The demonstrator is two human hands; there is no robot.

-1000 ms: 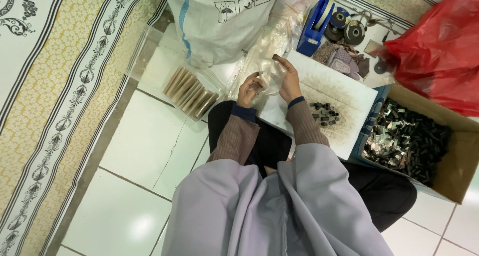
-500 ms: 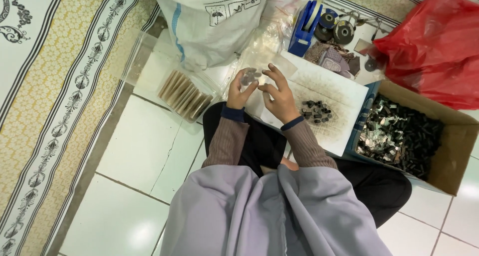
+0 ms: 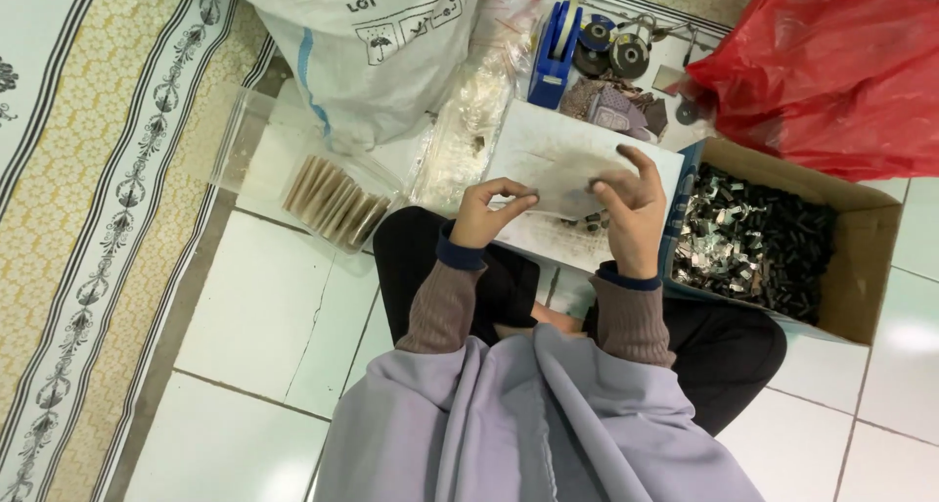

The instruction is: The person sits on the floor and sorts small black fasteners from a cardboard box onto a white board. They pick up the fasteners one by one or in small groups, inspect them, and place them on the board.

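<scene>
— What have the hands got hold of, from where you stand?

— A small clear plastic bag (image 3: pixel 572 191), held up between both. The left hand (image 3: pixel 486 213) is curled, thumb and fingertips pinched on the bag's left edge. The right hand (image 3: pixel 629 208) is more open, fingers spread and bent over the bag's right side, thumb underneath it as far as I can tell.

— And where is the bag, exactly?

— Just above the white tray (image 3: pixel 548 150) that sits on the tiled floor (image 3: pixel 264 316) in front of the person's knees. It hangs over the near half of the tray. A little heap of small dark parts (image 3: pixel 587 222) lies on the tray right under the right hand; whether the bag touches them, I can't tell.

— What's around it?

— Touching the tray's right edge, an open cardboard box (image 3: pixel 861 267) full of dark and silvery small pieces. Behind that box, toward the far right corner of the floor, a red plastic bag (image 3: pixel 831 71). At the tray's far edge there's a blue tape dispenser (image 3: pixel 555 47) and a couple of dark round rolls beside it. Left of the tray, a long clear packet (image 3: pixel 465 135) of pale bits, then a big white sack (image 3: pixel 372 52). Nearer the patterned rug (image 3: pixel 88 218) on the left, a clear box holding a row of tan flat pieces (image 3: pixel 333 204).

— Sleeves?

— Brown ribbed cuffs with a dark band, grey cloth over the lap.
</scene>
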